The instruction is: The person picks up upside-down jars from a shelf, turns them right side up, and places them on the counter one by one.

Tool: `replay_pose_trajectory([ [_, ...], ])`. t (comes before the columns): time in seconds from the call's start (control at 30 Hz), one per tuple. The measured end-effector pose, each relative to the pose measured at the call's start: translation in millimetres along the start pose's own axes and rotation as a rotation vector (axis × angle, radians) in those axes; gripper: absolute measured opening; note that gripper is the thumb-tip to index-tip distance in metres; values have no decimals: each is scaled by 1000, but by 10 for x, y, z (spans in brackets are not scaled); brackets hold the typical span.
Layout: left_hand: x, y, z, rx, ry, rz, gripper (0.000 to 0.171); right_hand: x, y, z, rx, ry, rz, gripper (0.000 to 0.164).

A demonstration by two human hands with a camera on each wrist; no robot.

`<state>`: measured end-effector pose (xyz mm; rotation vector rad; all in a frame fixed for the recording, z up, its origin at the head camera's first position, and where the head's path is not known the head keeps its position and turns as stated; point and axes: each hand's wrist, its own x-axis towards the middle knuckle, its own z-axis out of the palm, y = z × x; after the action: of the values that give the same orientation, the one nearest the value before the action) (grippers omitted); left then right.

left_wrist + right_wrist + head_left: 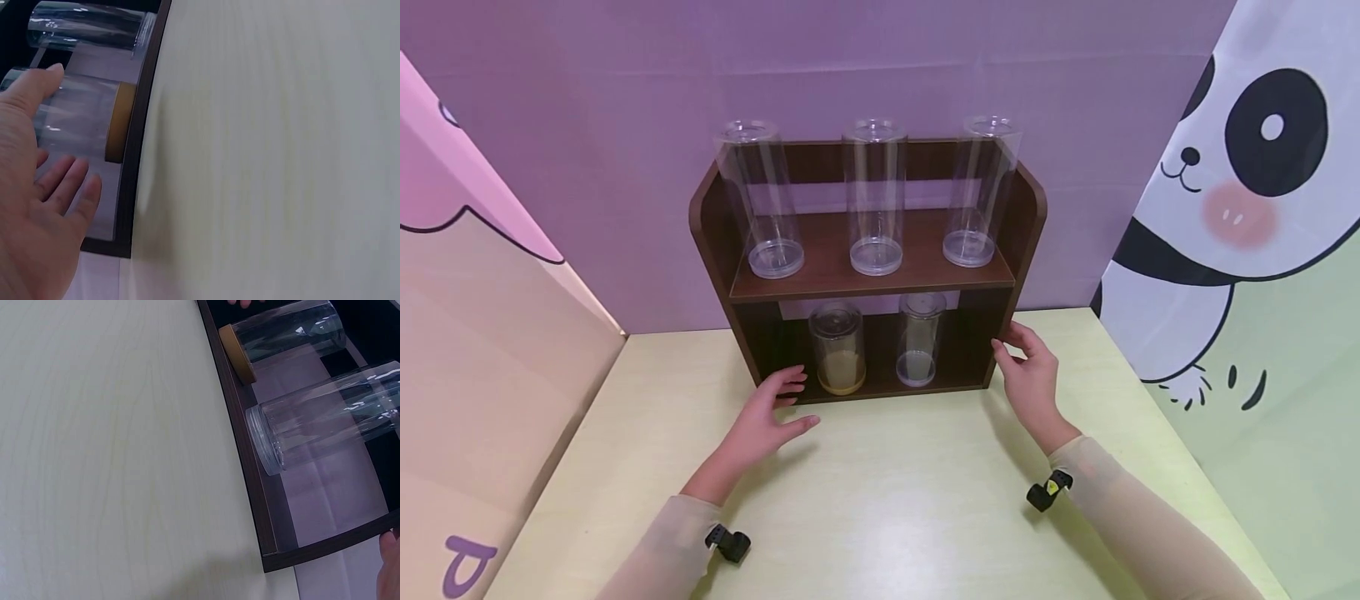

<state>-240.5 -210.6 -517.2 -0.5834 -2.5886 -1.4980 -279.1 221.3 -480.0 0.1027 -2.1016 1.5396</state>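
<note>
In the head view my left hand reaches to the lower left of a dark brown two-tier shelf, thumb and fingers spread apart with nothing between them. Just beyond those fingers stands a clear jar with a tan base; the left wrist view shows this wide jar beside the thumb. At the shelf's right side panel is my right hand, its fingertips against the panel's edge and outer face. A narrower clear jar stands upright on the lower tier, right of the tan-based one.
On the upper tier stand three tall clear cylinders, at left, middle and right. Under the shelf is a pale wooden table. A purple backdrop rises behind, and a panda-printed panel borders the right.
</note>
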Motion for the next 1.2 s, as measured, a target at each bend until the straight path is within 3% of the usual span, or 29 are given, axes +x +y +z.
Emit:
replay_pose_trajectory([
  [0.27, 134, 19, 139, -6, 7, -74, 108, 7, -1, 5, -11, 1, -13, 32],
  [0.53, 317, 60, 227, 64, 5, -140, 118, 5, 5, -6, -30, -9, -36, 30],
  [0.87, 469, 52, 275, 44, 50, -200, 115, 0, 26, -3, -48, -13, -38, 31],
  [1.2, 549, 0, 344, 22, 72, -208, 108, -4, 6, -3, -47, -18, -30, 31],
])
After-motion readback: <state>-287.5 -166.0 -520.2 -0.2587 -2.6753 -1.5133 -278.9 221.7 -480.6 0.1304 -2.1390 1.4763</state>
